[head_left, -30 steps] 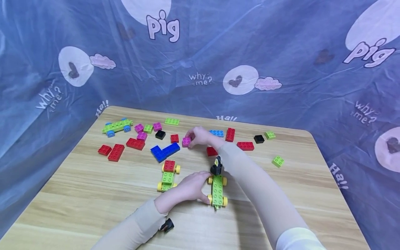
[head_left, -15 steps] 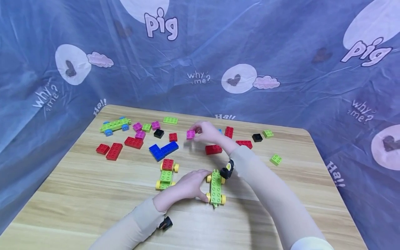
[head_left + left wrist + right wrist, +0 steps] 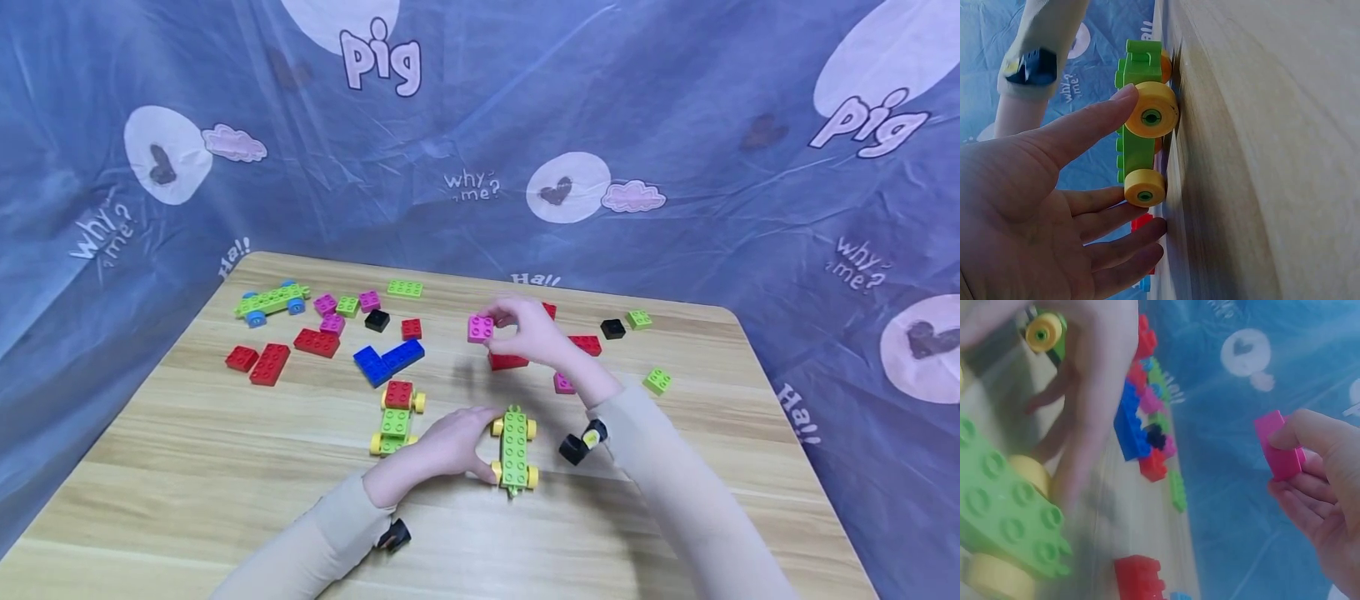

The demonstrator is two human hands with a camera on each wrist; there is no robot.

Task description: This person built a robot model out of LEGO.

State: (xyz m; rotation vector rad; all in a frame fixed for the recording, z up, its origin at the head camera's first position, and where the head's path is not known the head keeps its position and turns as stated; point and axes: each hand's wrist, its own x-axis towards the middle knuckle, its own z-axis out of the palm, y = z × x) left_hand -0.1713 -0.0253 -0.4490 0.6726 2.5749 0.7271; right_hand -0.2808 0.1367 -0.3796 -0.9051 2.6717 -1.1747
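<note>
My right hand [image 3: 534,335] pinches a magenta two-by-two toy brick [image 3: 480,328] between thumb and fingers, raised above the table. In the right wrist view the brick [image 3: 1280,447] shows its studs pointing toward the palm side. My left hand [image 3: 450,446] lies beside a lime green wheeled base [image 3: 514,450] with yellow wheels. Seen from the left wrist, the thumb touches one yellow wheel [image 3: 1150,109] and the straight fingers reach to the other wheel [image 3: 1145,187]. The base stands on its wheels with bare studs on top.
Left of that base stands a second yellow-wheeled vehicle [image 3: 395,421] carrying green and red bricks. A green base with blue wheels [image 3: 272,300] is at the far left. Blue bricks [image 3: 402,356], red bricks [image 3: 317,342] and black bricks [image 3: 613,328] lie scattered on the wooden table [image 3: 247,467].
My right hand has lifted the magenta brick off the table and carried it to the right. My left hand has stayed beside the green base.
</note>
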